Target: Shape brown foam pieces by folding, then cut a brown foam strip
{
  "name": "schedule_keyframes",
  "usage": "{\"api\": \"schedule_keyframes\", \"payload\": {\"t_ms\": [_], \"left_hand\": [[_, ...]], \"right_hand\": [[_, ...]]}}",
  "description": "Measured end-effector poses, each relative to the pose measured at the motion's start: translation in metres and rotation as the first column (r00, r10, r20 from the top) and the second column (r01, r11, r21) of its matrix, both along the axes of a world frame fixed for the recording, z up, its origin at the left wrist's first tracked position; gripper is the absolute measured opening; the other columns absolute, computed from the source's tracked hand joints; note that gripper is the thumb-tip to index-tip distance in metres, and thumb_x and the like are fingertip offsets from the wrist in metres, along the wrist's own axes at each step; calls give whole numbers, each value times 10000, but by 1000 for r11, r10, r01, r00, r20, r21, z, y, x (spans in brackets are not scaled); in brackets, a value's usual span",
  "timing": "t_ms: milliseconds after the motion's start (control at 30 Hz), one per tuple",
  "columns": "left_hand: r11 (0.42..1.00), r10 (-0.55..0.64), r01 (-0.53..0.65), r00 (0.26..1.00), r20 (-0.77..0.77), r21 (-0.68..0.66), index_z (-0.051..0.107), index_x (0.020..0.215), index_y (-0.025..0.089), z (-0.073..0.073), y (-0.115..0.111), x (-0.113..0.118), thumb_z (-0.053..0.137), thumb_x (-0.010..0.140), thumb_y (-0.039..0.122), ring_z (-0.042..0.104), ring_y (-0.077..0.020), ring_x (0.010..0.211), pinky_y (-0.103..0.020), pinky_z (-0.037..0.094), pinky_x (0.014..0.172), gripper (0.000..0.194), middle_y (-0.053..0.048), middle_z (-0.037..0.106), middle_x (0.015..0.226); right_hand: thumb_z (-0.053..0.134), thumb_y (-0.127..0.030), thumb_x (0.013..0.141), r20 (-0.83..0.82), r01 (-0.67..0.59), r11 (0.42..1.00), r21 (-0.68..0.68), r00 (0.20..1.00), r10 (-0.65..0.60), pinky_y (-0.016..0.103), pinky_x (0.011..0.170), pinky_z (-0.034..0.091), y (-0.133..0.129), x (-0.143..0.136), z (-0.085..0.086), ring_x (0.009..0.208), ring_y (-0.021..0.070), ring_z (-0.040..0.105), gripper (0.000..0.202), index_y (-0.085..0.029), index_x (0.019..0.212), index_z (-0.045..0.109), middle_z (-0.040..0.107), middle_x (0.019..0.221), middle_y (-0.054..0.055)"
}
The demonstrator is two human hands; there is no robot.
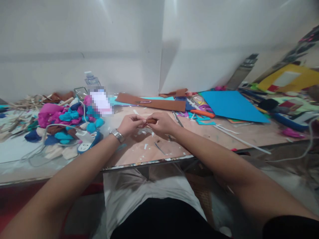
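A small brown piece (151,121) is held between my two hands over the middle of the table. My right hand (163,123) has its thumb and fingers closed around it. My left hand (131,125), with a metal watch on the wrist, pinches at the left end of the piece, fingertips nearly touching those of my right hand. Behind the hands lie brown strips (164,105) with a utility knife or similar slim tool (143,102) on top. White scraps (146,146) are scattered on the wooden table (139,156) below.
Pink and blue crumpled pieces (50,114), a white power strip (87,141) and cables lie at left. A bottle (91,80) stands behind. To the right are an orange-handled tool (203,113), a blue sheet (233,106), white strips (244,139) and a yellow sheet (281,78).
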State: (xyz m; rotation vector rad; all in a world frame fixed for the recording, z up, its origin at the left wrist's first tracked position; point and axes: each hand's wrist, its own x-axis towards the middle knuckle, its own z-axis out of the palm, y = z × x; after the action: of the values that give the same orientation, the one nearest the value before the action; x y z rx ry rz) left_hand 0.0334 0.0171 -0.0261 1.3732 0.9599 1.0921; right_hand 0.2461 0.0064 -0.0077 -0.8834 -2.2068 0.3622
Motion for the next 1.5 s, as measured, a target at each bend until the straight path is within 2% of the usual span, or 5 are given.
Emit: {"api": "schedule_keyframes", "payload": {"t_ms": [267, 500, 667, 967, 1500], "left_hand": [[999, -22, 24, 998, -51, 22, 740, 836, 139, 0, -3, -1, 893, 684, 375, 700, -152, 711, -275, 555, 700, 320, -76, 763, 790], [997, -38, 56, 953, -299, 50, 771, 866, 153, 5, -9, -2, 791, 777, 564, 514, -91, 449, -226, 379, 413, 421, -69, 735, 750], [998, -42, 55, 939, -340, 30, 737, 802, 158, 10, -15, -1, 781, 765, 608, 474, -90, 416, -220, 343, 383, 454, -36, 669, 639], [985, -135, 165, 923, -360, 54, 698, 786, 164, 2, -9, -6, 745, 806, 630, 475, -90, 422, -208, 351, 404, 469, -11, 618, 585], [955, -43, 169, 893, -448, 245, 762, 860, 143, -2, -7, -5, 733, 830, 567, 594, -139, 648, -223, 453, 594, 426, -53, 716, 759]], "right_hand": [[656, -357, 914, 96, 52, 998, 36, 994, -55, 269, 673, 340, 1, 1, -3, 707, 151, 581, 225, -181, 872, 790, 722, 788, 44], [620, -353, 918, 134, 103, 995, -17, 986, -100, 282, 650, 308, -1, 0, -7, 690, 157, 553, 247, -176, 829, 767, 715, 766, 42], [615, -319, 902, 152, 85, 996, -21, 985, -81, 282, 656, 313, 0, 0, -8, 694, 153, 555, 217, -170, 813, 745, 714, 782, 42], [627, -285, 902, 248, 80, 997, -21, 966, -72, 274, 691, 340, -2, -4, -6, 744, 174, 582, 163, -165, 888, 737, 737, 855, 67], [567, -347, 947, 372, 149, 987, -61, 921, -116, 284, 635, 294, -6, -5, -3, 731, 184, 589, 233, -175, 879, 708, 740, 864, 86]]}}
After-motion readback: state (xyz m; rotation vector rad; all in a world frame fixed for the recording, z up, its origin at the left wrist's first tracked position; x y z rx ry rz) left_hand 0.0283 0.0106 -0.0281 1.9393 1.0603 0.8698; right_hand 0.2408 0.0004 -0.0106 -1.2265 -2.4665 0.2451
